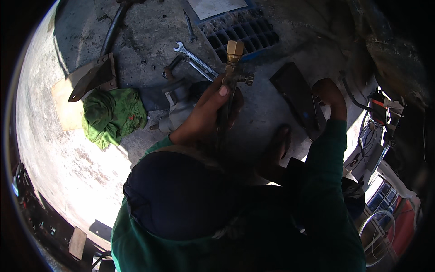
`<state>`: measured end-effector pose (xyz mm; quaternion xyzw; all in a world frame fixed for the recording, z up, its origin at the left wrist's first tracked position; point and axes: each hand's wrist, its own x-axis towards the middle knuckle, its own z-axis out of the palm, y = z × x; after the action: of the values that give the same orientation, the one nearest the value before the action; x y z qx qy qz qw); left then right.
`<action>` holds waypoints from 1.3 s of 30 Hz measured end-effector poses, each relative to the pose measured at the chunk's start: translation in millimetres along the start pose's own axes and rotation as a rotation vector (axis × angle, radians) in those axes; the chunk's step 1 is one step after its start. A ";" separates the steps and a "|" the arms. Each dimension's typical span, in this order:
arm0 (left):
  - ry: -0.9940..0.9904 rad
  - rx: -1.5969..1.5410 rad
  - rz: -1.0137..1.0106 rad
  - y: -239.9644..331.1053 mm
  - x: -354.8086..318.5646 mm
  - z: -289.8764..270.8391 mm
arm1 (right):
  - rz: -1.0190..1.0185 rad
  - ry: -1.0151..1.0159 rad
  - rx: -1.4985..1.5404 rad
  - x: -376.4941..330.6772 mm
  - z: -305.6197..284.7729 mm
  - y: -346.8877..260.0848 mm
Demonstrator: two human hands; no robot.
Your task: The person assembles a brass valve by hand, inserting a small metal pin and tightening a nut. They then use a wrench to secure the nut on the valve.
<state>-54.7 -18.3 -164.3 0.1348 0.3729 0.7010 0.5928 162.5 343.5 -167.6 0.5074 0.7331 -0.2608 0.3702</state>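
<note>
The left hand (206, 113) has its fingers clamped on a brass-tipped valve fitting (232, 68), raised above the spanners (195, 59); right hand (331, 97) curled, grip unclear; no tool applied yet.

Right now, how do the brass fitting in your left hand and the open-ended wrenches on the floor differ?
The brass fitting is golden and held upright, off the floor, by the left hand; the wrenches are silvery and lie flat on the concrete. The fitting is short and stubby, the wrenches long and slim. Both look metal.
</note>
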 end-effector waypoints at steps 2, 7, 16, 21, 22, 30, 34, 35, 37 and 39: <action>-0.069 -0.008 -0.054 -1.0 13.0 2.0 | -0.096 0.418 -0.641 48.8 28.6 112.6; -0.076 -0.163 -0.148 4.8 -7.4 -6.8 | -0.265 0.695 -0.047 52.7 80.2 70.1; -0.131 -0.173 -0.028 5.4 -0.4 -10.3 | -0.371 0.875 -0.272 50.8 77.9 60.4; -0.153 -0.101 0.081 4.8 4.9 -17.2 | -0.729 0.362 0.504 -89.8 13.8 -96.6; -0.134 -0.094 0.095 6.6 5.1 -16.7 | -0.818 0.365 0.479 -114.9 12.8 -122.4; 0.067 0.213 0.097 35.7 -10.5 0.9 | -1.009 0.171 0.357 -196.1 27.8 -190.1; 0.168 0.361 -0.009 52.0 -16.3 19.4 | -1.069 0.278 0.233 -197.6 26.9 -193.1; 0.154 0.385 0.031 49.5 -16.2 18.8 | -1.076 0.270 0.228 -197.1 26.2 -194.3; 0.126 0.432 0.109 41.8 -13.4 16.4 | -1.087 0.253 0.217 -195.9 24.6 -196.5; 0.105 0.530 0.132 38.4 -7.7 16.2 | -1.083 0.275 0.205 -194.4 26.1 -193.7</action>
<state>-70.5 -20.4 -125.0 0.2724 0.5639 0.6222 0.4698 29.2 149.0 -24.8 0.1216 0.9011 -0.4148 0.0338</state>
